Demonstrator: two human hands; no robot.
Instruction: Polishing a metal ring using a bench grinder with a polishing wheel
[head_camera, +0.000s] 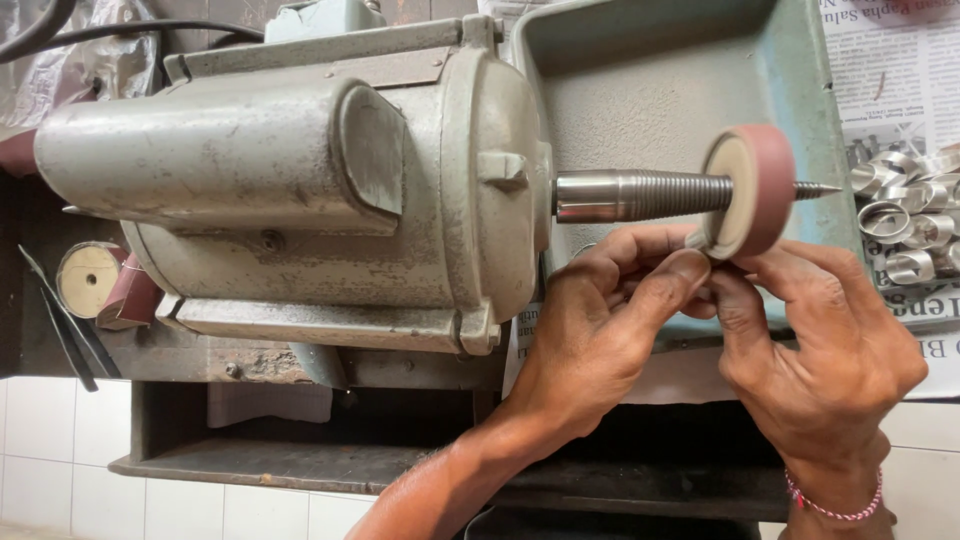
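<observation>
A grey electric motor (300, 190) lies across the view, its tapered threaded spindle (640, 195) pointing right. A round reddish-brown polishing wheel (752, 188) sits on the spindle near its pointed tip. My left hand (600, 330) and my right hand (820, 350) meet just under the wheel, fingertips pinched together on a small silvery metal piece (697, 240) pressed against the wheel's lower edge. The piece is mostly hidden by my fingers. A pink bead bracelet (835, 505) circles my right wrist.
A green metal tray-like guard (800, 90) stands behind the wheel. Several shiny metal rings (905, 215) lie on newspaper (900, 90) at the right. A spare wheel (90, 280) rests at the left beside dark tweezers (60, 320). White tiles (60, 440) lie below.
</observation>
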